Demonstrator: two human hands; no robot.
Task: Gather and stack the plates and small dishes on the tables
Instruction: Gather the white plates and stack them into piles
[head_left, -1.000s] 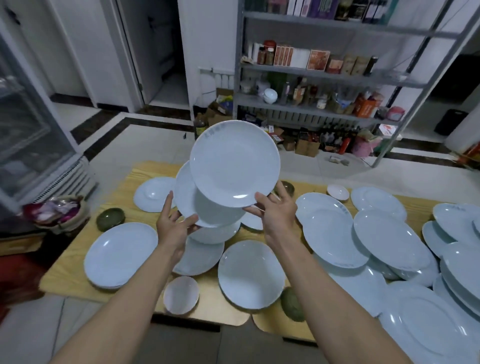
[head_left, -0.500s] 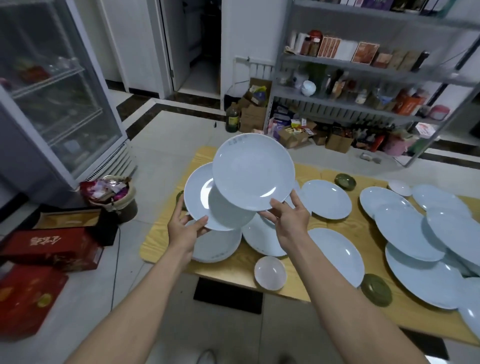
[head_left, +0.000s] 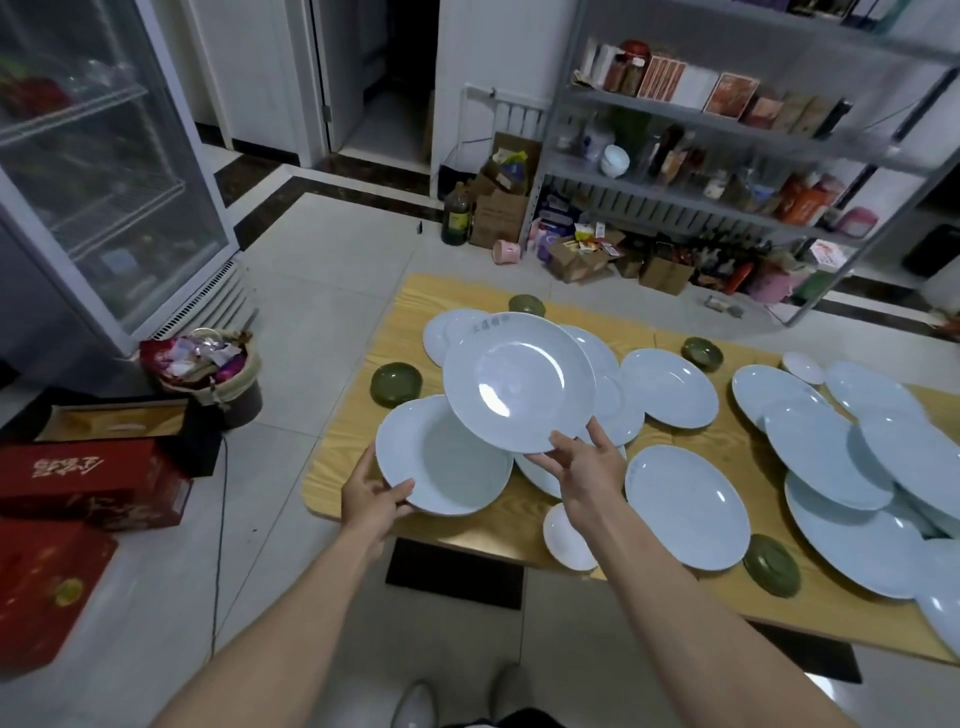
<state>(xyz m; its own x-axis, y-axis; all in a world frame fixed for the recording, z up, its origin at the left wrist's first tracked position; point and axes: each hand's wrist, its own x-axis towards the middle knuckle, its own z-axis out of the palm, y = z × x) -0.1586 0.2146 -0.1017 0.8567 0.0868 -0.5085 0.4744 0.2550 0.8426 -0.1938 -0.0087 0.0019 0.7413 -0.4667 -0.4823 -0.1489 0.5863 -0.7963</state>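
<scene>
- I see the yellow wooden table (head_left: 691, 441) spanning the centre and right of the frame. Loose pale-blue round ceramic plates (head_left: 685, 499) crowd it, so I judge stacking has barely begun.
- The right hand (head_left: 587, 467) pinches a tilted pale-blue plate (head_left: 519, 382) at centre.
- The left hand (head_left: 371, 501) grips a second pale-blue plate (head_left: 441, 462) just below it, lower left.
- Small green round dishes (head_left: 395, 383) and a small white bowl (head_left: 569, 538) lie ungathered.
</scene>
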